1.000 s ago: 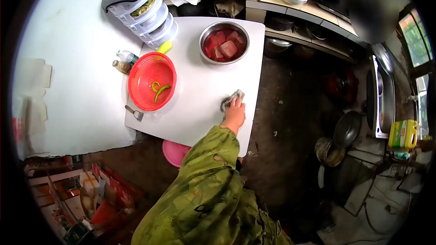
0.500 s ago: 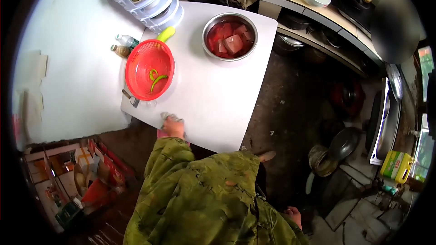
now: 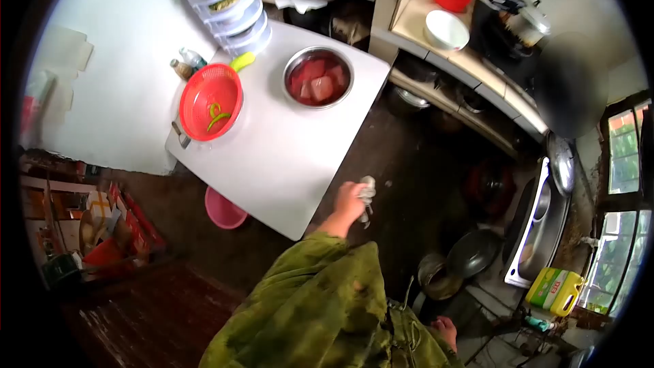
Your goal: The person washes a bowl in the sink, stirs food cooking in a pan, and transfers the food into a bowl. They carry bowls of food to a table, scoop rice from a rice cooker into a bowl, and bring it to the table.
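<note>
My left hand [image 3: 349,202] reaches out past the right edge of the white table [image 3: 272,163], over the dark floor. It is closed on a crumpled greyish-white rag [image 3: 368,191], part of which dangles below the fingers. My right hand [image 3: 445,331] hangs low beside my green jacket, its fingers loosely apart with nothing visible in them. On the table stand a steel bowl [image 3: 285,86] of dark red blocks in reddish liquid and a red colander [image 3: 194,105] containing green peppers [image 3: 218,121]. A yellow-green vegetable [image 3: 242,61] lies behind the colander.
A pink bucket [image 3: 225,210] sits on the floor by the table's front edge. Stacked clear containers [image 3: 244,24] and bottles [image 3: 182,69] stand by the wall. At right are a stove [image 3: 501,48], a sink [image 3: 541,232], a wok [image 3: 473,253] and a yellow jug [image 3: 555,291].
My left hand has lifted off the table's front left area and moved right with the rag, beyond the table edge. The view has shifted, revealing the pink bucket more fully.
</note>
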Demonstrator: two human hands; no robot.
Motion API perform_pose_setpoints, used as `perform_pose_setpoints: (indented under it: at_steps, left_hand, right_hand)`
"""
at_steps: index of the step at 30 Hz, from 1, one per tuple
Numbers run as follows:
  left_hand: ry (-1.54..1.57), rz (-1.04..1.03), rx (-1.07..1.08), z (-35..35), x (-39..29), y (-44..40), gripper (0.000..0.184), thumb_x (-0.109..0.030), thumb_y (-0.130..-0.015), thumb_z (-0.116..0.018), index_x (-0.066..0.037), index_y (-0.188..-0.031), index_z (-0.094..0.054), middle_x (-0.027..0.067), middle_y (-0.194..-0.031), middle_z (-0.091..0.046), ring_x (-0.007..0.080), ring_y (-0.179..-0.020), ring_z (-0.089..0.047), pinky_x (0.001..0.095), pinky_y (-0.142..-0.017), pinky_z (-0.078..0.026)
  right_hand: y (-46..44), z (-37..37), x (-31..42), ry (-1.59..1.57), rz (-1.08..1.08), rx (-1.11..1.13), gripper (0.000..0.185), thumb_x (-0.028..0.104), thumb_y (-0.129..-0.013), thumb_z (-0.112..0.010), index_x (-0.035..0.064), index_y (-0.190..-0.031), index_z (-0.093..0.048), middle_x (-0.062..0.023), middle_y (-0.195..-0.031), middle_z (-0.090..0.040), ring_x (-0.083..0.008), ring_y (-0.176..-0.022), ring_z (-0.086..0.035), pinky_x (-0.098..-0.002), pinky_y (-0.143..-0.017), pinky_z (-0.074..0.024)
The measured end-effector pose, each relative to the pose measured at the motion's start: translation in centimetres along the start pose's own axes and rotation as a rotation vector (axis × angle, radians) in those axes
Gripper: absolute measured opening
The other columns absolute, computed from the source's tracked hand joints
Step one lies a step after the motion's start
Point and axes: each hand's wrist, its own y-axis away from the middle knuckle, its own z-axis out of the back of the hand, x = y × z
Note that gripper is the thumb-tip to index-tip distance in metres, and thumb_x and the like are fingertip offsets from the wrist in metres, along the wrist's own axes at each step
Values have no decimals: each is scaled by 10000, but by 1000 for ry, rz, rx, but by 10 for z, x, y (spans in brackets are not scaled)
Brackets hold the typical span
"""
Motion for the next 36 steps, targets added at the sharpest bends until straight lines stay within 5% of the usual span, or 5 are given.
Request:
perform_pose_setpoints:
  at_steps: [13, 20, 27, 29, 36]
  left_hand:
    - [-773, -55, 151, 108, 133, 116, 266, -221, -821, -577, -155, -1077, -613, 137, -998, -574, 381, -966, -537, 489, -763, -460]
    - [-469, 675, 154, 209, 90, 130, 198, -167, -827, -591, -44, -980, -619, 124, -858, -583, 305, -781, -532, 407, -663, -451]
    - [-1040, 31, -189, 231, 27, -72, 193, -93, -817, -593, 44, -952, -615, 86, -796, -612, 242, -710, -564, 340, -619, -473]
    - [-34, 470, -84, 197, -27, -147, 241, -140, -809, -643, 26, -984, -643, 96, -883, -661, 243, -784, -627, 349, -667, -493]
    - [547, 512, 422, 21, -223, -333, 359, -175, -932, -542, -35, -1261, -531, 141, -1077, -658, 247, -969, -654, 365, -835, -512]
  right_hand:
    - [-100, 26, 5, 481, -46, 123, 349, 374, -908, -588, 67, -1055, -666, -95, -890, -689, -201, -803, -656, -359, -715, -527]
    - [-185, 37, 130, 531, -3, 202, 369, 417, -916, -554, 91, -1033, -682, -92, -906, -697, -209, -827, -663, -366, -736, -529]
    - [-212, 36, 295, 661, 191, 162, 397, 460, -923, -521, 115, -1011, -699, -88, -921, -704, -217, -850, -669, -374, -757, -531]
    - [-240, 32, 332, 663, 396, 84, 331, 350, -942, -541, 76, -1080, -665, -92, -913, -697, -195, -793, -673, -357, -708, -537]
    - [-250, 78, 440, 118, 282, 283, 285, 225, -923, -602, 69, -1161, -623, -39, -881, -687, -125, -742, -650, -270, -665, -525]
